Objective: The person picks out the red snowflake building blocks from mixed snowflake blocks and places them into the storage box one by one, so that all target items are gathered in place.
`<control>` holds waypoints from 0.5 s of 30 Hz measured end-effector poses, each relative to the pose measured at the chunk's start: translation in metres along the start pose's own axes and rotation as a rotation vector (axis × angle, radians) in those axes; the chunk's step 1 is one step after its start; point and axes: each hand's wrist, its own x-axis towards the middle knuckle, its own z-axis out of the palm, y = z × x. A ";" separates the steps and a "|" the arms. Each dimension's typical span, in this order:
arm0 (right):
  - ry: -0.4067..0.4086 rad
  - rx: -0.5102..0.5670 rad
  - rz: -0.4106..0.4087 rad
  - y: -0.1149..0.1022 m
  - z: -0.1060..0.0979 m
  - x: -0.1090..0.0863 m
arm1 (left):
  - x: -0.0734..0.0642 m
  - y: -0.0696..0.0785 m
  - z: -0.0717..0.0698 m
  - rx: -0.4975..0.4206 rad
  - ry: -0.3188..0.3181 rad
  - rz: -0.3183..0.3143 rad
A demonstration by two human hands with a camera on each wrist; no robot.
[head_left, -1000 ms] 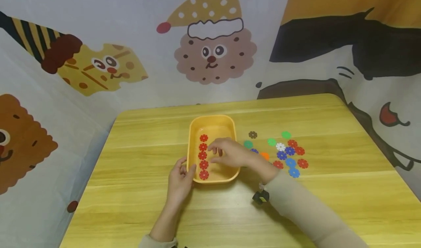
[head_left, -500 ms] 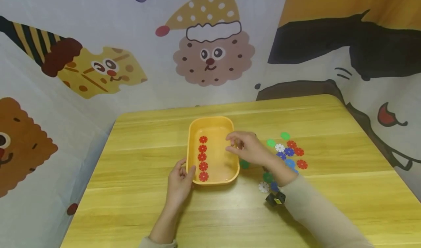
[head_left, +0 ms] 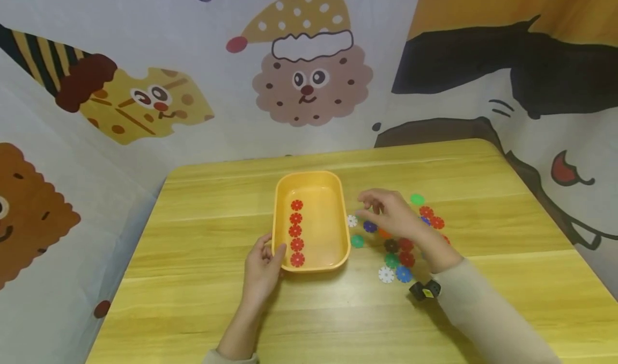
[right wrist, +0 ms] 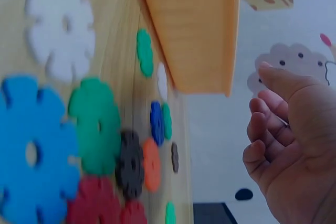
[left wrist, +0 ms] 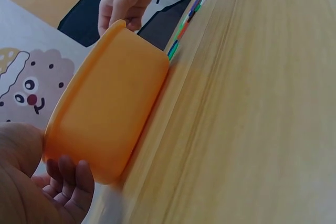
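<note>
My left hand (head_left: 262, 271) grips the near left side of a yellow plastic tray (head_left: 324, 221), thumb over the rim and fingers against the outer wall. Inside the tray, several red notched snowflake discs (head_left: 295, 231) lie in a column along the left side. My right hand (head_left: 393, 213) hovers over loose discs to the right of the tray, fingers loosely curled. In the right wrist view, nothing shows between the thumb and fingers of that hand (right wrist: 294, 140). Under it lie a dark blue disc (head_left: 370, 226) and an orange disc (head_left: 384, 233), partly covered.
More loose discs are spread right of the tray: a white disc (head_left: 386, 274), a blue disc (head_left: 404, 274), a green disc (head_left: 357, 241) and several red ones. All lie on the wood-grain table (head_left: 203, 235). A cartoon-printed cloth (head_left: 217, 95) hangs behind.
My right hand has moved right, out from over the tray to above the loose discs. The left hand stays on the tray, and the red column looks the same.
</note>
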 end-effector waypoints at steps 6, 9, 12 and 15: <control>-0.028 -0.010 0.058 0.010 -0.014 -0.008 | 0.000 0.000 0.000 0.007 -0.005 -0.005; -0.012 -0.046 0.034 0.015 -0.021 -0.011 | -0.001 0.002 -0.001 0.002 -0.006 -0.005; 0.020 -0.092 -0.001 0.022 -0.026 -0.014 | -0.001 0.003 -0.001 -0.006 -0.008 -0.006; 0.033 -0.125 0.006 0.028 -0.031 -0.018 | 0.000 0.003 -0.002 -0.013 -0.013 -0.005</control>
